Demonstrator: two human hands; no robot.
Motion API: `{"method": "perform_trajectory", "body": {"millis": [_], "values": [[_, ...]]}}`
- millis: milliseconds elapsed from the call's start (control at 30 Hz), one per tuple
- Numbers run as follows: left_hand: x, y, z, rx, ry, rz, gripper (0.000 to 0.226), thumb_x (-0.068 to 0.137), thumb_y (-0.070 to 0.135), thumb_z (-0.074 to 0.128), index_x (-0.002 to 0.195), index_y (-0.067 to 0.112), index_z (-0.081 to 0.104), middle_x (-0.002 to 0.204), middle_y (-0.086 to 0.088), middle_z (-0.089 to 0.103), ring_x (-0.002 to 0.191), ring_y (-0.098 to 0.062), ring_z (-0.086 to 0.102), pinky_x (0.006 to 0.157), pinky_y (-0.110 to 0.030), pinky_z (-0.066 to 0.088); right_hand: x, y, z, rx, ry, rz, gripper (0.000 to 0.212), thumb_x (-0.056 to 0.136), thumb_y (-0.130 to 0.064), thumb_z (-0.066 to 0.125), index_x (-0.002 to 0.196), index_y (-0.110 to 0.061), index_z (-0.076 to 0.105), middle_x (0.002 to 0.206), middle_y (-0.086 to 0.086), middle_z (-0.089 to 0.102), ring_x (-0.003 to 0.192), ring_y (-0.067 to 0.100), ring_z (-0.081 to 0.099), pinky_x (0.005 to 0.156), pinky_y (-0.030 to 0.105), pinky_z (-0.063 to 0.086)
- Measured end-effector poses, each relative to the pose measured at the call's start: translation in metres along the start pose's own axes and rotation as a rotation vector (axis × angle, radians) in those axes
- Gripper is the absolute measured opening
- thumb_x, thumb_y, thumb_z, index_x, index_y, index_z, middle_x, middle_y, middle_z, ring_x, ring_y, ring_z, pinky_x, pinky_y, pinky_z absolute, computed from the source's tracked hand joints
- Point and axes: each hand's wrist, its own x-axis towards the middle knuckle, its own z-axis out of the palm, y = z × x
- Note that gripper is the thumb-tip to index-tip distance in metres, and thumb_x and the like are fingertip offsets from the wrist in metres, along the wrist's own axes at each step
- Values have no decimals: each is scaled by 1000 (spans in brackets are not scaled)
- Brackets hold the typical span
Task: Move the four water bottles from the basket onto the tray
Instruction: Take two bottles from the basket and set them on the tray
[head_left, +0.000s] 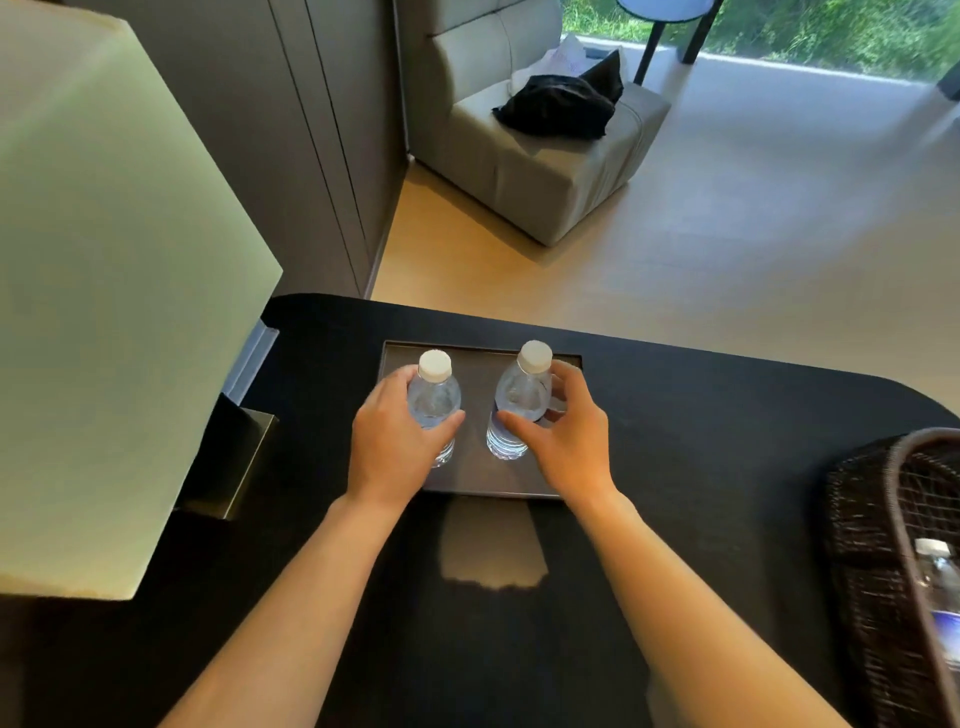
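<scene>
Two bottles, the left bottle (435, 410) and the right bottle (517, 410), stand on the tray (483, 480), each hand's grip, left hand (395, 441) and right hand (563, 441), wrapped around one, while at least one more bottle (937, 587) waits in the basket (862, 545).

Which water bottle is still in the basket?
The bottle at the far right, inside the dark wicker basket. The other two stand upright on the tray, one in each hand.
</scene>
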Motion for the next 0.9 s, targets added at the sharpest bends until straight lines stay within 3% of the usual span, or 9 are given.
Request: {"method": "perform_trajectory", "body": {"millis": [267,467,700,900], "values": [[64,-41,7,4,29,-5,64,74,31,89,127,15,59,124,-4,66,117,-19,62,93,-37,58,54,10,62,10,-17,-7,70,78,-21,91,133,-30,49,124,-17,57,115,6,57,87,7,44],[88,-60,18,-33,61,1,64,74,32,88,128,16,58,123,-3,66,115,-17,61,93,-30,55,82,17,89,-1,24,-32,68,77,-20,92,131,-28,52,129,-6,64,118,16,63,99,38,57],[109,-65,21,-42,46,39,65,76,28,88,130,16,55,126,-4,63,115,-7,54,85,-6,38,106,17,103,-21,42,-63,71,76,-22,93,134,-26,52,132,-2,64,121,18,62,100,44,57],[123,-68,23,-55,50,47,66,77,29,88,132,15,54,128,-5,62,118,-11,55,85,-2,36,118,16,110,-28,43,-73,72,76,-24,92,135,-25,51,134,-2,64,123,17,61,99,43,58]]}}
